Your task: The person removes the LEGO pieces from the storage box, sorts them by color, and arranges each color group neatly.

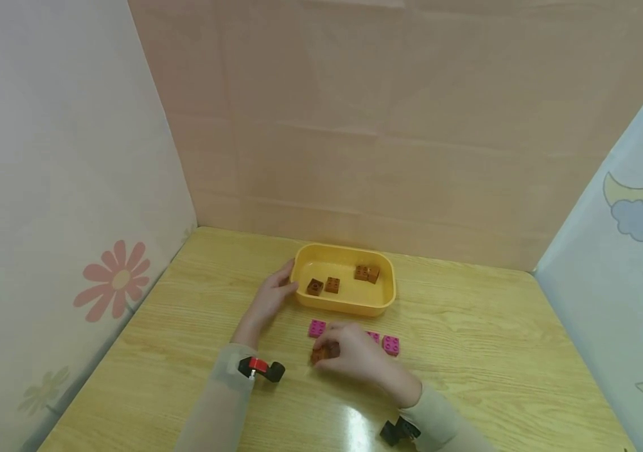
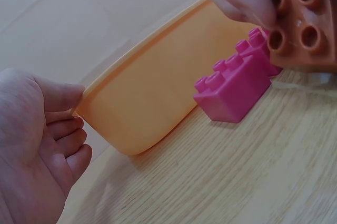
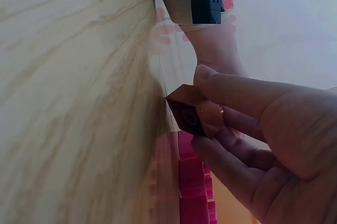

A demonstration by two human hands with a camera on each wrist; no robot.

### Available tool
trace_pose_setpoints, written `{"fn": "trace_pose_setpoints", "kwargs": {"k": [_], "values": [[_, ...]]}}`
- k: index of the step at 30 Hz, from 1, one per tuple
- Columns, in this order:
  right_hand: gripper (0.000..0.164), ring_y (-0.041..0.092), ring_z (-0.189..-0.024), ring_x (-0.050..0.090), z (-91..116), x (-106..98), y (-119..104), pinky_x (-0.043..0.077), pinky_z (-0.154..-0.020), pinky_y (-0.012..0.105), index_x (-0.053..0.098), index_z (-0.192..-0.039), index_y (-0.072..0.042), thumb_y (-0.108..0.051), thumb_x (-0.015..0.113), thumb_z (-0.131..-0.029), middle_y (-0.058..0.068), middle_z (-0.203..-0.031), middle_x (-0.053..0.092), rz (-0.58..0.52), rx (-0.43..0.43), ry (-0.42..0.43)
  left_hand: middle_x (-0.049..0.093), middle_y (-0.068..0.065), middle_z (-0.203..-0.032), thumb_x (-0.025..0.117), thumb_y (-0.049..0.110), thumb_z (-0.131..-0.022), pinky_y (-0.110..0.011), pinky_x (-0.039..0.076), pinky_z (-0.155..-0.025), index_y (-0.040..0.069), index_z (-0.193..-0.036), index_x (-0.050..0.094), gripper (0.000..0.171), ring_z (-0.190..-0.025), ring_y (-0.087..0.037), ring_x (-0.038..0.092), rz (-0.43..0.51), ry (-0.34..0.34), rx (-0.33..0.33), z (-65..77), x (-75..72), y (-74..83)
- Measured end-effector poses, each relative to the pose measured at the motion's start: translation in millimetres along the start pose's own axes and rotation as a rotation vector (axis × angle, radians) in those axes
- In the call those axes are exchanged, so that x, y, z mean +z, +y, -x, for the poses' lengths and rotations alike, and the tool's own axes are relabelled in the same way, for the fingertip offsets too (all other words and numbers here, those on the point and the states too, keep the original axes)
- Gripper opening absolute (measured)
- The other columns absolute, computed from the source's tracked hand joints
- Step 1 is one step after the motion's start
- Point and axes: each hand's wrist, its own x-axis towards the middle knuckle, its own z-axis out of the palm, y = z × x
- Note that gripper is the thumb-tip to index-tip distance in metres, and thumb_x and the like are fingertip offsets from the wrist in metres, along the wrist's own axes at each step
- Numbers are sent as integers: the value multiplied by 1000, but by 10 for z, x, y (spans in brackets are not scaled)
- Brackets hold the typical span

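Observation:
My left hand point(image 1: 269, 300) grips the left end of a yellow plastic tub point(image 1: 344, 307), thumb and fingers at its rim. In front of the tub, my right hand point(image 1: 355, 355) pinches a brown toy brick point(image 2: 304, 29) between thumb and fingers. The right wrist view shows this brick's hollow underside point(image 3: 185, 118), tilted close to the table. A row of pink toy bricks point(image 1: 391, 345) stands between the tub and my right hand, which partly hides the row. Several brown bricks point(image 1: 332, 285) lie loose inside the tub, one with its hollow side up.
The wooden table point(image 1: 479, 351) meets a beige back wall point(image 1: 383, 157) behind the tub. Patterned panels point(image 1: 73, 157) flank it on the left and right. Each wrist carries a black camera point(image 1: 273, 371) on a strap.

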Motion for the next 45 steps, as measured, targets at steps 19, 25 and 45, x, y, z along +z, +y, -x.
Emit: {"fn": "trace_pose_setpoints", "kwargs": {"k": [19,25,45], "values": [[24,2,-87,63,-21,52,1,57,-80,22,81,-98,-17,-24,96,-81,-11,-96,72,152,-66,5,26,-11,-175,56,10,-109,-48,12,-132,2,-166,32,63,-163,-29,18,0,1,7,-6,-2,-11],[24,3,-86,65,-23,70,9,57,-79,21,81,-100,-16,-23,95,-82,-10,-96,72,146,-73,23,27,-10,-175,56,10,-109,-46,13,-132,2,-166,34,62,-162,-28,20,-1,7,1,-4,1,-9],[27,2,-90,67,-46,111,32,59,-85,25,81,-105,-15,-23,94,-83,-10,-98,73,117,-89,52,23,-14,-176,54,6,-109,-50,10,-132,0,-166,30,63,-163,-32,14,43,-18,-1,-8,-14,-14]]}}
